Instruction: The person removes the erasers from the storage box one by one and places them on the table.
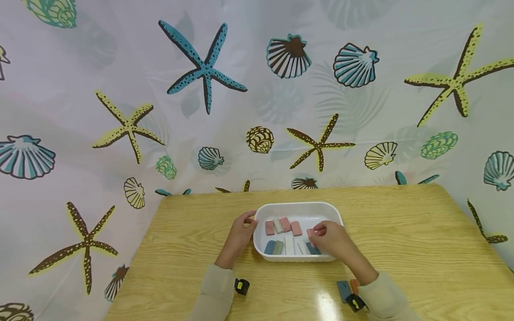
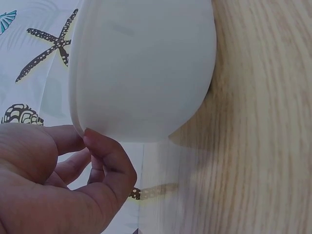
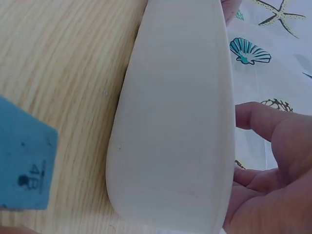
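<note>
A white plastic tub (image 1: 299,258) holds several erasers: pink ones such as the pink eraser (image 1: 296,228), pale ones such as the white eraser (image 1: 289,245), and blue ones along its near side. My left hand (image 1: 242,229) pinches the tub's left rim between thumb and finger, seen closely in the left wrist view. Over the tub's right end, my right hand (image 1: 332,238) holds another pink eraser (image 1: 310,233) between its fingertips. The tub's wall (image 3: 170,117) hides that eraser in the right wrist view.
On the table (image 1: 180,267), by the right forearm, lie a blue eraser (image 1: 343,290) and an orange-red eraser (image 1: 354,286). The right wrist view shows the blue one's "4B" print. A curtain (image 1: 257,102) with starfish and shells hangs behind the table.
</note>
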### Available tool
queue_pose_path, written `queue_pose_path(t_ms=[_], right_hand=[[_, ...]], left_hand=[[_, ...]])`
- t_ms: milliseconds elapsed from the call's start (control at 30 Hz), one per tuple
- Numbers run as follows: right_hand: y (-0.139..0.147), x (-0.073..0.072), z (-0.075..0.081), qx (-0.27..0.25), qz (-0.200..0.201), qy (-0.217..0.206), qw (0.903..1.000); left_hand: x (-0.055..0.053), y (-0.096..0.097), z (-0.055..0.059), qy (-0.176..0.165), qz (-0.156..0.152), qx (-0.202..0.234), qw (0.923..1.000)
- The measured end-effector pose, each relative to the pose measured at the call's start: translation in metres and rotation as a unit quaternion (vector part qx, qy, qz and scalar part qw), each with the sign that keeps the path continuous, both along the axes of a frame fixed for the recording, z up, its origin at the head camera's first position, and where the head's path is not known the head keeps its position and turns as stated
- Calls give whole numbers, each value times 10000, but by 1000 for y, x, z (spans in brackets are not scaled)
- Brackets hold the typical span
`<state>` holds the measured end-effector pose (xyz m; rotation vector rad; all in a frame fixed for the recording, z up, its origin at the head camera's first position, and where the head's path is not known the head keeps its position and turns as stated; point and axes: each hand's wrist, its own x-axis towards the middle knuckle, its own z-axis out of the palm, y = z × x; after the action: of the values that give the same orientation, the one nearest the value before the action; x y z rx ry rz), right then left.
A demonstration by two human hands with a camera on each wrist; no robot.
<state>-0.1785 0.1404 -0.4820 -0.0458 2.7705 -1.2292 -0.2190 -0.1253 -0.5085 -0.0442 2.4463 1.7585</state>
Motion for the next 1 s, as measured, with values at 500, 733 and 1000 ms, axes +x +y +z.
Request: queue_pose_path(t_ms=[500,733,1000], right_hand=[[6,9,4,-1733,40,-795,9816],[8,15,3,-2120,-23,-941,9727],[11,28,5,-2454,58,-985,9644]], left_hand=[[0,-1,-1,-18,3,62,10000],[-1,0,-5,-43,-8,144,9999],[-1,-1,-7,-81,-64,182,9998]])
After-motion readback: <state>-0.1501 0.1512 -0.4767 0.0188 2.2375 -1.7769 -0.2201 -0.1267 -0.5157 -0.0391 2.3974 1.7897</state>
